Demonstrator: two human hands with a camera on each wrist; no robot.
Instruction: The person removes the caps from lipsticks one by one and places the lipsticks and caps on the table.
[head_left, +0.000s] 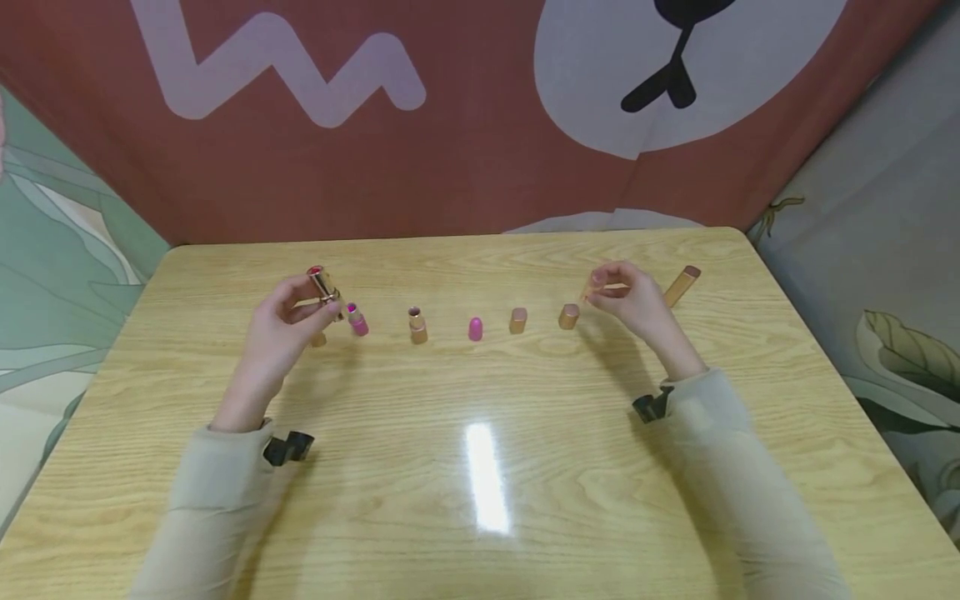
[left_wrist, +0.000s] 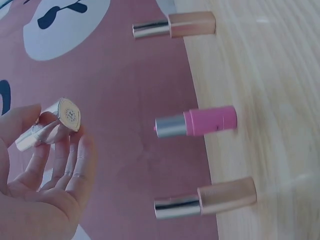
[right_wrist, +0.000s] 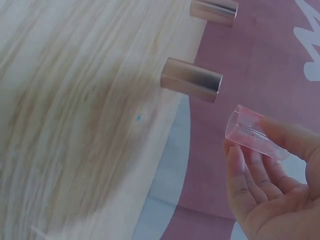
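Observation:
My left hand (head_left: 281, 325) pinches a shiny gold lipstick (head_left: 322, 283) with a red tip, lifted above the table's left side; its labelled base (left_wrist: 71, 115) shows in the left wrist view. Nearest to that hand stand an uncapped pink lipstick (head_left: 358, 321) and a gold lipstick base (head_left: 318, 340), the latter partly hidden by the hand. On the other side my right hand (head_left: 633, 304) holds a clear pinkish lipstick cap (right_wrist: 250, 131) between thumb and fingers, raised off the table. A gold cap (head_left: 569, 317) stands just left of the right hand.
Further along the row stand another gold lipstick (head_left: 417, 326), a pink cap (head_left: 476, 329) and a second gold cap (head_left: 518, 321). A taller gold tube (head_left: 681, 286) is behind the right wrist. The wooden table (head_left: 420, 517) meets a patterned red cloth (head_left: 465, 167) at its far edge.

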